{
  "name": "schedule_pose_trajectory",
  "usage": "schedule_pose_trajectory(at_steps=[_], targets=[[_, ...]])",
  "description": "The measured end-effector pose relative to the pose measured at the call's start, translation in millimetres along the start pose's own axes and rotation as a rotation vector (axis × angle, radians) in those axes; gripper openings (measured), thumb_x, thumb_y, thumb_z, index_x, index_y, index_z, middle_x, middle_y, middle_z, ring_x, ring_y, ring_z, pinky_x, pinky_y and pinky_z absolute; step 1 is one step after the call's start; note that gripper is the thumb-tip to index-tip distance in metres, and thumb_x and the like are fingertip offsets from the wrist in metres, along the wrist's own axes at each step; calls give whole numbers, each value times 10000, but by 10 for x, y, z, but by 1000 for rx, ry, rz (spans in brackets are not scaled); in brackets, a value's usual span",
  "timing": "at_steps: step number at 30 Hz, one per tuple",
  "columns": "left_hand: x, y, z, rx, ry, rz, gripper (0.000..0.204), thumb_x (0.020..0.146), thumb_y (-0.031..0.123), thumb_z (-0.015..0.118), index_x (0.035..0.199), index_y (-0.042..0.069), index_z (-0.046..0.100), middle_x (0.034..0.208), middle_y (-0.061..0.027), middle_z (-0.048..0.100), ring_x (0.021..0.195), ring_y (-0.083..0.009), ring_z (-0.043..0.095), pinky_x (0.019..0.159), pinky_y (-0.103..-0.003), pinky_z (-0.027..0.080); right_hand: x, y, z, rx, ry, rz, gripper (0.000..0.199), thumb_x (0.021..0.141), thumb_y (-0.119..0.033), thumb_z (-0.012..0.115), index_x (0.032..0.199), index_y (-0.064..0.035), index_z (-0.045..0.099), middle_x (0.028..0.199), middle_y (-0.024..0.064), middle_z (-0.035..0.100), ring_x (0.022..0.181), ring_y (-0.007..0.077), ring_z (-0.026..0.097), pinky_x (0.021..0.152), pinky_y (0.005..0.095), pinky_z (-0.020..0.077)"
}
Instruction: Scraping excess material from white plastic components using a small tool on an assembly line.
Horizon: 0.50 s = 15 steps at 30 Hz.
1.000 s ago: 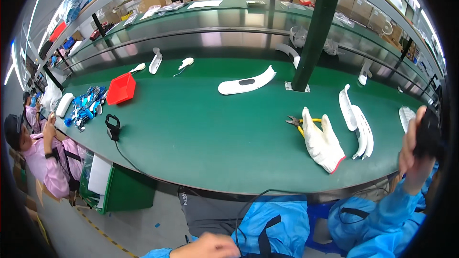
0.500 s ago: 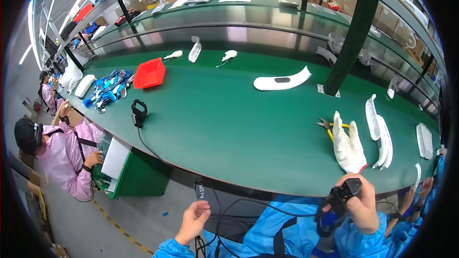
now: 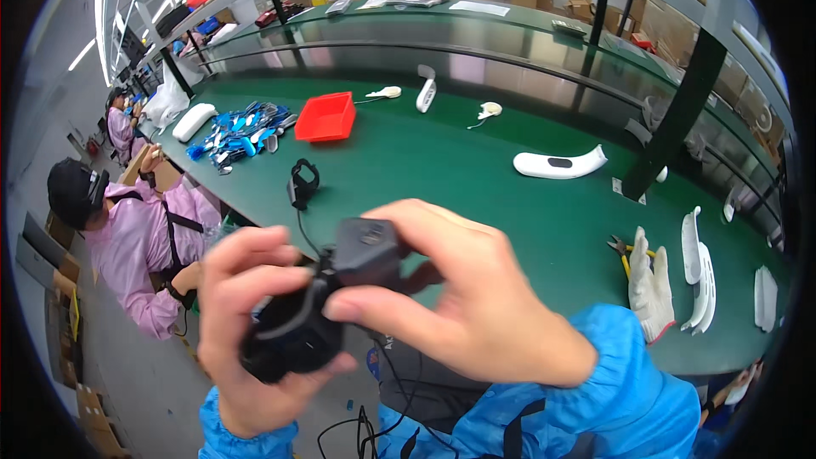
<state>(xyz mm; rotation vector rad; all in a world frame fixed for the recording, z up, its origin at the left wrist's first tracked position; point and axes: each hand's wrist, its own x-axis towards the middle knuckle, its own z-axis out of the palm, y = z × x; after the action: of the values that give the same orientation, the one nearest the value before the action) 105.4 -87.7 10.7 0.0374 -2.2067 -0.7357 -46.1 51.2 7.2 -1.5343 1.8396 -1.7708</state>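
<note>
In front of me, both hands hold a black strap device with a boxy housing (image 3: 367, 248) and a thick loop. My right hand (image 3: 484, 297) pinches the housing between thumb and fingers. My left hand (image 3: 242, 289) curls round the loop at its other end, partly smeared by motion. A similar black strap device (image 3: 303, 185) stands on the green table (image 3: 476, 195) beyond my hands, with a cable running from it toward me. A white glove (image 3: 650, 293) and yellow-handled cutting pliers (image 3: 625, 257) lie right of my right hand.
Curved white plastic shells (image 3: 561, 163) lie across the table. At the left are a red tray (image 3: 325, 116) and a pile of blue and silver pieces (image 3: 242, 136). A green shelf post (image 3: 676, 115) rises at the right. A co-worker in pink (image 3: 136, 246) sits at the left.
My right hand has brought the strap device leftward and up in front of me. My left hand has risen and taken hold of its loop. The view has turned somewhat to the left.
</note>
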Motion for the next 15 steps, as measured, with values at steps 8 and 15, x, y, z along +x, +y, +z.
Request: schedule_pose_trajectory(at_steps=[8,15], targets=[[-569,-372,-491,-87,82,-443,358,652,-9,808,962,5,629,909,-85,566,819,-181,557,738,-278,463,293,588,1132,147,-307,32,424,844,-329,731,1016,39,611,943,229,623,881,402,614,759,458,490],[-1190,-995,-901,-140,75,-665,341,701,-97,701,1024,-10,635,1036,-82,555,779,-143,605,557,-233,493,389,1210,1735,-178,-232,-120,463,851,-354,704,1073,37,591,1071,232,597,1028,371,588,766,457,508]])
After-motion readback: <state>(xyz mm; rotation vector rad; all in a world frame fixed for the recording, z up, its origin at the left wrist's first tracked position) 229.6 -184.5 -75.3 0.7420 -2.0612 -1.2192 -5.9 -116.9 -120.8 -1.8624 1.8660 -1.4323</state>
